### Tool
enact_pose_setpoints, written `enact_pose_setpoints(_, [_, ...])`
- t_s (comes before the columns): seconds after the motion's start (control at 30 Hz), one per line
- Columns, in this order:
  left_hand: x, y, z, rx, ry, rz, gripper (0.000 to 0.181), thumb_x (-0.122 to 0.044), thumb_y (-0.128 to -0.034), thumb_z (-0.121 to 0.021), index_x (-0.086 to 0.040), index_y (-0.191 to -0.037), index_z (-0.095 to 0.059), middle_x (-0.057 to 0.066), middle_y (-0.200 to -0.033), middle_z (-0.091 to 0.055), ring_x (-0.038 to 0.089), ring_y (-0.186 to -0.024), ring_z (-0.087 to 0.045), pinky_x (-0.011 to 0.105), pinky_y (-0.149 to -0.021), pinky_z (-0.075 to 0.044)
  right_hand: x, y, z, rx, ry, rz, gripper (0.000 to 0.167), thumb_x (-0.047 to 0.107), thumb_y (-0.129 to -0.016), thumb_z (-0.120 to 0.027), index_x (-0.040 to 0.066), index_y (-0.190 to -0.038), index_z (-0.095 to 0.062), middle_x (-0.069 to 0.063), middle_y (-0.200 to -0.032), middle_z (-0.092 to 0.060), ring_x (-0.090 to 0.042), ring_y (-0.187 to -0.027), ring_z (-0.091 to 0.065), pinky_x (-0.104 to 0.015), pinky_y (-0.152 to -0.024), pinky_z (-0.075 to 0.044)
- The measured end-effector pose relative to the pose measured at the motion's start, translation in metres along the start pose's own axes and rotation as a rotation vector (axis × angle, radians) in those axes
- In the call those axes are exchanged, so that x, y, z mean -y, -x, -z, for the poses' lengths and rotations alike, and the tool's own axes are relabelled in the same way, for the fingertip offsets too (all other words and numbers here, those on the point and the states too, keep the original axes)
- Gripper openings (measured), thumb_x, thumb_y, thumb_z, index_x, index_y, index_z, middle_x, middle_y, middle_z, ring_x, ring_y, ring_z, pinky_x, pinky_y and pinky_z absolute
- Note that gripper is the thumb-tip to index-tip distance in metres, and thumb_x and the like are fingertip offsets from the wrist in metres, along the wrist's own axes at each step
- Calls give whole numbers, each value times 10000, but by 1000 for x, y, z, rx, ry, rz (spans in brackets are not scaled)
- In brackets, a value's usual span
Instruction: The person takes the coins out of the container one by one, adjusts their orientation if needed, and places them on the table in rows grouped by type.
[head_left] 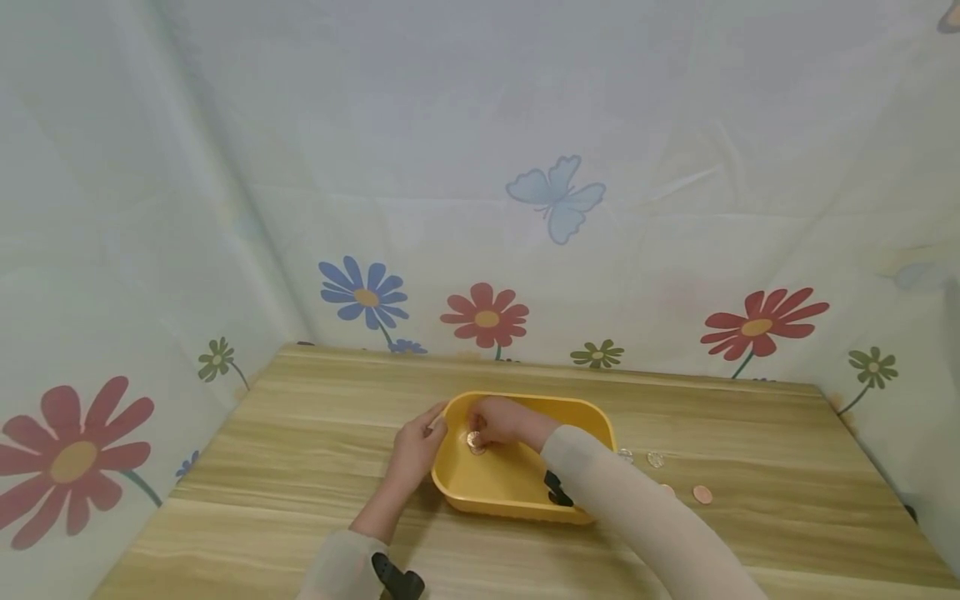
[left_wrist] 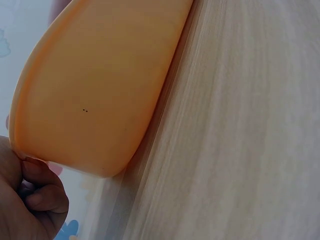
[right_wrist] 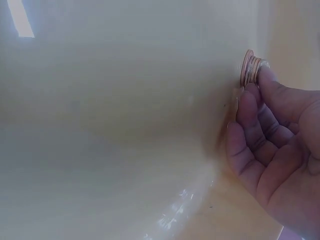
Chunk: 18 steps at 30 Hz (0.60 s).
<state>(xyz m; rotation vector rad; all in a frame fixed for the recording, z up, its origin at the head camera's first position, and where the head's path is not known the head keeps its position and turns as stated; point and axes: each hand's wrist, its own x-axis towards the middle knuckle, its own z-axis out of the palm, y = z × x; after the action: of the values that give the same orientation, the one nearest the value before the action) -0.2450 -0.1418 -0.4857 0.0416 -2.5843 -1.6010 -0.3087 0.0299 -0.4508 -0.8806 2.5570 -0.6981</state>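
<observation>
A yellow plastic basin [head_left: 487, 492] stands on the wooden table, its rim rounded at the corners. My left hand [head_left: 416, 450] grips the basin's left end; in the left wrist view its curled fingers [left_wrist: 47, 195] meet the rim. Inside the basin, towards the left end, is my right hand [head_left: 501, 419]. Between its thumb and fingers it pinches a small stack of coins [right_wrist: 251, 69], copper and silvery in colour. From the head view the coins [head_left: 475, 440] show just below the fingertips, close to the basin's inner surface.
Right of the basin, several loose coins lie on the table, among them a silvery coin [head_left: 656, 459] and a copper coin [head_left: 702, 494]. The right forearm partly covers others. A flower-printed curtain [head_left: 420, 208] hangs behind the wooden table [head_left: 300, 433].
</observation>
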Motion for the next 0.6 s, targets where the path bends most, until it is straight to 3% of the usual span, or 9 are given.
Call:
enact_pose_setpoints(0.13, [0, 1, 0, 1, -2, -3, 425, -136, -1018, -540, -24, -1425, -588, 9, -564, -495, 88, -507, -420, 198, -461, -374, -1, -1, -1, -16, 24, 3, 72, 42, -916, -727, 10, -882, -671, 14, -713, -554, -97, -618, -480, -180, -571, -384])
enact_pose_setpoints(0.33, [1, 0, 0, -1, 0, 2, 429, -138, -1017, -540, -24, -1428, -585, 179, -661, -627, 91, -521, -454, 209, -474, -403, -2, -2, -1, -21, 49, 8, 126, 29, -945, -677, 16, -819, -683, 13, -686, -557, -89, -596, -469, -175, -555, -370])
enact_pose_setpoints(0.6, [-1, 1, 1, -7, -2, -10, 424, -132, -1019, -537, -6, -1421, -584, 215, -704, -668, 90, -530, -482, 218, -484, -423, -6, -2, 2, 2, 29, 21, 201, 26, -982, -616, 12, -789, -669, -28, -684, -612, -81, -596, -478, -155, -565, -385])
